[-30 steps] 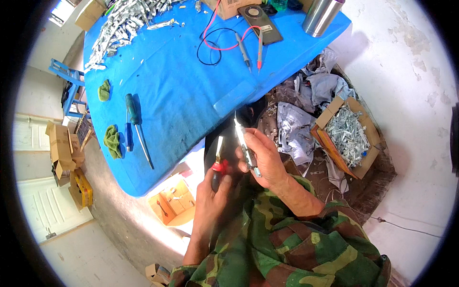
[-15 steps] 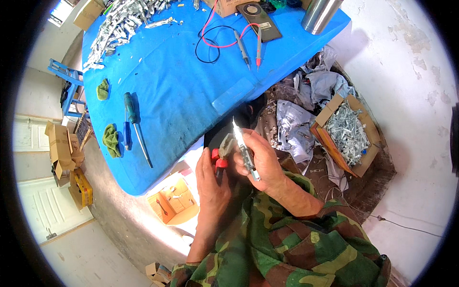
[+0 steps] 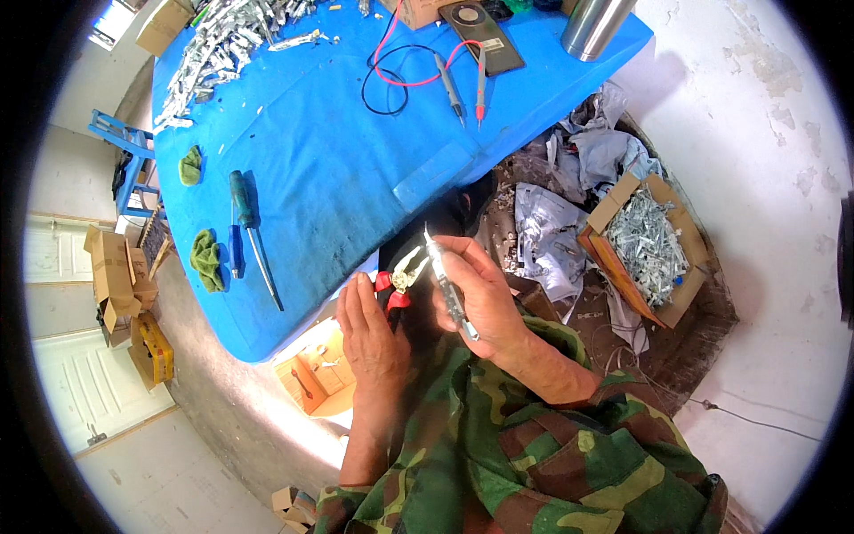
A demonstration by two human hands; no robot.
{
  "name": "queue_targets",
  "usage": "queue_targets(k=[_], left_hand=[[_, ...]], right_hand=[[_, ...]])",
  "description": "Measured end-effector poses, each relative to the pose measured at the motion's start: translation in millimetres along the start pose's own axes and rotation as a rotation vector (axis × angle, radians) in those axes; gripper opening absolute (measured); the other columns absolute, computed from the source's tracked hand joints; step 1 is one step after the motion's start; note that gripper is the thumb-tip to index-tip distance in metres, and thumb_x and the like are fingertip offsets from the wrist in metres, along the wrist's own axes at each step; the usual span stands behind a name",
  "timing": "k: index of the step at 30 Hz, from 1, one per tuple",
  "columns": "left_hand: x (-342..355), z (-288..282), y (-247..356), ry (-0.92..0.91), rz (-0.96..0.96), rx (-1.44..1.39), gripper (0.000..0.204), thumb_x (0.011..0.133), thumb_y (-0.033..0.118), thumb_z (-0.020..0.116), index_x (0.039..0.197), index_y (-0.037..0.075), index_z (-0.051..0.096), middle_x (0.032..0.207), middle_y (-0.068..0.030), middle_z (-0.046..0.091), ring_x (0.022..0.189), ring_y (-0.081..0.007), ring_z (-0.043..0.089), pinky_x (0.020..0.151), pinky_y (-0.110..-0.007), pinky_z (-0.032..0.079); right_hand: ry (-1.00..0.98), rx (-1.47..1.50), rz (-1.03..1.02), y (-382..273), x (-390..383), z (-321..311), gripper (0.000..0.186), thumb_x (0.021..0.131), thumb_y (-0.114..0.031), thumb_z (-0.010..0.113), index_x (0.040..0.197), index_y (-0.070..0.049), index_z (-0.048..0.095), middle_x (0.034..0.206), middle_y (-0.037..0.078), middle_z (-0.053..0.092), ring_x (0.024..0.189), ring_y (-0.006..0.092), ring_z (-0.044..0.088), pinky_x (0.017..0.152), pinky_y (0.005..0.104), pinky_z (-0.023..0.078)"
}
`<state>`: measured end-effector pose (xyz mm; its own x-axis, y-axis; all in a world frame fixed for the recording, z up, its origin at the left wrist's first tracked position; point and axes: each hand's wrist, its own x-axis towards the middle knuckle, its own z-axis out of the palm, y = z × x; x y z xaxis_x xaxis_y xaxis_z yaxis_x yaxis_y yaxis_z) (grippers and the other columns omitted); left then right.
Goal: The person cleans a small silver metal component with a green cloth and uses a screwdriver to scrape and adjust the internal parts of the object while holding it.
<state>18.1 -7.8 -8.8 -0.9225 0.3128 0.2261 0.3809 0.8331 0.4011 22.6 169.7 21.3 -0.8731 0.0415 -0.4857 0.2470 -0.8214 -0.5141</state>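
Observation:
My left hand point(image 3: 374, 334) is closed round a pair of pliers point(image 3: 399, 281) with red-and-black handles. The metal jaws are spread and point up and right. My right hand point(image 3: 485, 303) grips a slim silver pen-shaped piece point(image 3: 451, 298) with a thin pointed tip, held tilted upward. That piece is just right of the plier jaws; I cannot tell whether they touch. Both hands are in front of my body, just off the near edge of the blue-covered table point(image 3: 311, 187).
On the table lie a screwdriver point(image 3: 253, 236), a smaller blue-handled tool point(image 3: 235, 249), green cloths point(image 3: 206, 260), meter probes point(image 3: 449, 89), a phone point(image 3: 485, 40) and a heap of silver pieces point(image 3: 209, 67). A steel flask point(image 3: 596, 31) stands at the far right. Below is a carton of metal scraps point(image 3: 648, 254).
My left hand has shifted a little left, and the pliers have turned, their jaws now showing spread apart. My right hand has moved slightly left with the silver piece.

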Motion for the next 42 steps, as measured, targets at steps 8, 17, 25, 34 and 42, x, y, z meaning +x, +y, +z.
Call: queue_targets(k=[8, 17, 25, 34, 42], left_hand=[[-4.6, -0.5, -1.8, 0.031, 0.053, 0.027, 0.085, 0.086, -0.005, 0.073, 0.161, -0.003, 0.033, 0.157, -0.0265, 0.044, 0.147, -0.0469, 0.042, 0.121, -0.052, 0.037], [-4.3, 5.3, 8.4, -0.011, -0.039, 0.07, 0.083, 0.086, -0.002, 0.074, 0.159, -0.003, 0.035, 0.152, -0.0261, 0.049, 0.14, -0.0482, 0.048, 0.116, -0.054, 0.043], [-3.0, 2.0, 12.3, -0.041, -0.063, 0.108, 0.086, 0.084, 0.001, 0.074, 0.16, -0.003, 0.034, 0.15, -0.0265, 0.05, 0.137, -0.0486, 0.049, 0.113, -0.054, 0.046], [-1.3, 13.0, 7.1, 0.002, -0.045, 0.1, 0.083, 0.087, 0.006, 0.075, 0.158, -0.005, 0.034, 0.145, -0.0266, 0.054, 0.134, -0.0472, 0.052, 0.108, -0.054, 0.048], [3.4, 19.2, -15.0, 0.018, 0.01, 0.159, 0.073, 0.084, 0.006, 0.078, 0.149, -0.001, 0.045, 0.13, -0.0224, 0.061, 0.118, -0.0444, 0.062, 0.089, -0.051, 0.056]], right_hand=[[0.088, -0.043, -0.065, 7.0, 3.1, 3.8, 0.025, 0.11, -0.02, 0.058, 0.131, -0.005, 0.056, 0.092, 0.002, 0.059, 0.06, 0.0081, 0.055, 0.043, 0.0263, 0.044], [0.109, -0.283, -0.265, 19.7, 3.6, 1.1, 0.027, 0.11, -0.017, 0.059, 0.132, -0.002, 0.057, 0.094, 0.001, 0.06, 0.064, 0.0042, 0.054, 0.047, 0.0227, 0.046], [0.115, -0.46, -0.456, 31.5, 8.7, -2.0, 0.029, 0.11, -0.018, 0.059, 0.134, -0.001, 0.058, 0.095, 0.001, 0.059, 0.071, 0.0036, 0.053, 0.051, 0.0218, 0.047], [0.044, -0.204, -0.252, 26.1, 0.9, 7.9, 0.029, 0.11, -0.018, 0.059, 0.134, -0.001, 0.057, 0.093, 0.002, 0.064, 0.062, 0.0039, 0.054, 0.046, 0.0223, 0.046], [0.019, -0.09, -0.157, 27.0, -2.3, 9.6, 0.029, 0.11, -0.016, 0.06, 0.135, -0.001, 0.056, 0.094, 0.004, 0.065, 0.061, 0.0058, 0.055, 0.045, 0.0241, 0.046]])
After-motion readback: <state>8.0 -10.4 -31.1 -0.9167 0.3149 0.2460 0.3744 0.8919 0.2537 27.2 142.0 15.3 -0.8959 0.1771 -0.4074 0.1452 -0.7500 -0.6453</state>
